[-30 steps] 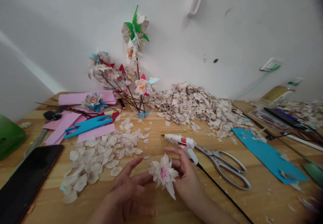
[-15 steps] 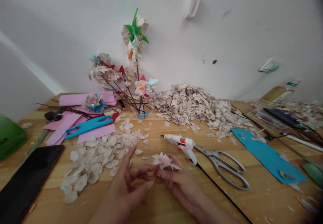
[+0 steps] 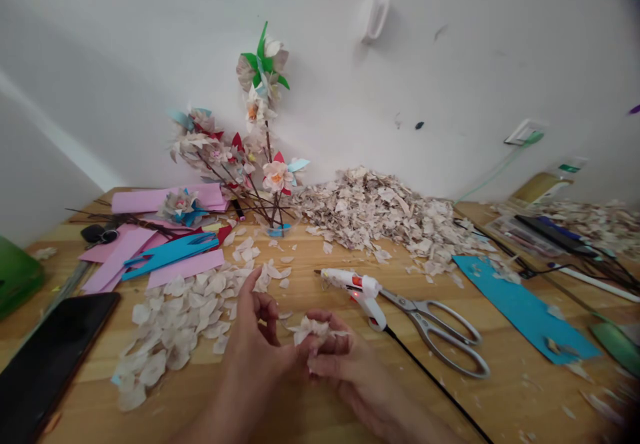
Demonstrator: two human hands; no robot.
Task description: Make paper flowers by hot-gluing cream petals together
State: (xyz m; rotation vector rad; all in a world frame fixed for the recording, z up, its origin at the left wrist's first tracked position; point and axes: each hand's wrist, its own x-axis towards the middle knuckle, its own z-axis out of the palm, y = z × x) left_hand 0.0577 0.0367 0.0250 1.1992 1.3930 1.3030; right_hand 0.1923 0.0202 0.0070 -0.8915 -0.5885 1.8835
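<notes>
A small off-white petal flower point(image 3: 313, 331) is pinched in the fingers of my right hand point(image 3: 345, 364), above the table's front middle. It is tilted so that its petals show mostly from the side. My left hand point(image 3: 257, 341) is just left of it, thumb reaching to the flower's underside, the other fingers raised and bent, apart from the thumb. Whether that thumb presses on the flower I cannot tell. Loose pale petals point(image 3: 175, 324) lie spread beside my left hand. Right of the flower rest a white glue gun point(image 3: 355, 286) with a red light and grey-handled scissors point(image 3: 435, 327).
Finished flowers on twigs point(image 3: 265, 107) stand in a clear cup point(image 3: 283, 227) at the back. A heap of dry petals point(image 3: 380, 211) lies against the wall. Around the sides are a black phone point(image 3: 60, 357), pink paper point(image 3: 187, 267) and a blue sheet point(image 3: 520, 311). The glue gun's black cord point(image 3: 435, 381) runs forward.
The flower has tipped from facing up to showing its side. My left fingers have drawn away from it and lifted, while the thumb stays near. The whole view has shifted slightly.
</notes>
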